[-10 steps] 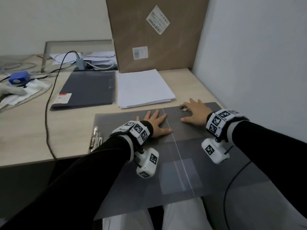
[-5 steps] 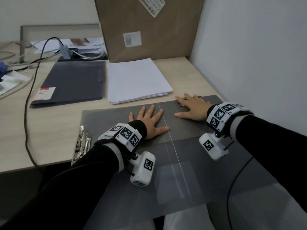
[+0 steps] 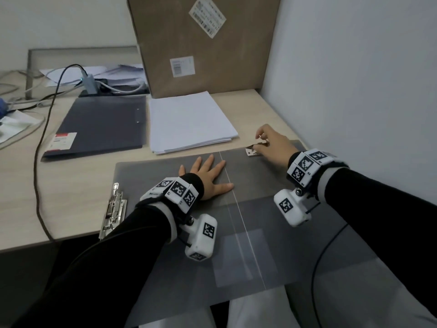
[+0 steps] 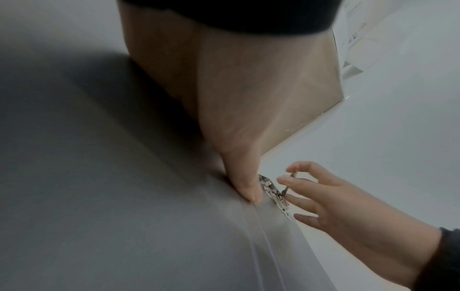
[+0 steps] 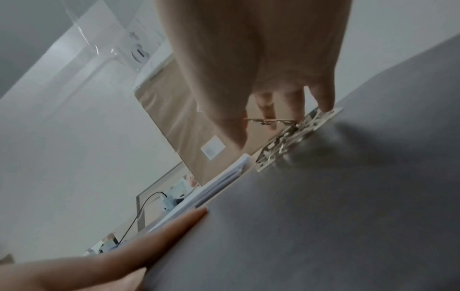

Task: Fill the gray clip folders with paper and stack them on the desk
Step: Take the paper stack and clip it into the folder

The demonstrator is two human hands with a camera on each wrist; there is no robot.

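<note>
An open gray clip folder (image 3: 165, 176) lies across the desk's front edge and my lap. My left hand (image 3: 208, 171) presses flat on its left half beside the spine, fingers spread; the thumb (image 4: 246, 187) lies along the fold. My right hand (image 3: 261, 140) is at the metal clip (image 3: 251, 151) on the far edge of the right half. Its fingers curl round the raised wire lever (image 5: 268, 120), while one fingertip rests on the clip plate (image 5: 293, 133). A stack of white paper (image 3: 189, 121) lies just beyond the folder.
A second metal clip (image 3: 113, 209) sits at the folder's left edge. A closed dark folder (image 3: 101, 126) lies left of the paper. A tall cardboard box (image 3: 201, 55) stands behind, and a wall (image 3: 354, 91) bounds the right. A black cable (image 3: 37, 162) crosses the desk at left.
My right hand has gone from lying flat on the folder's far right corner to curling its fingers and lifting the clip's lever. The left hand stays flat.
</note>
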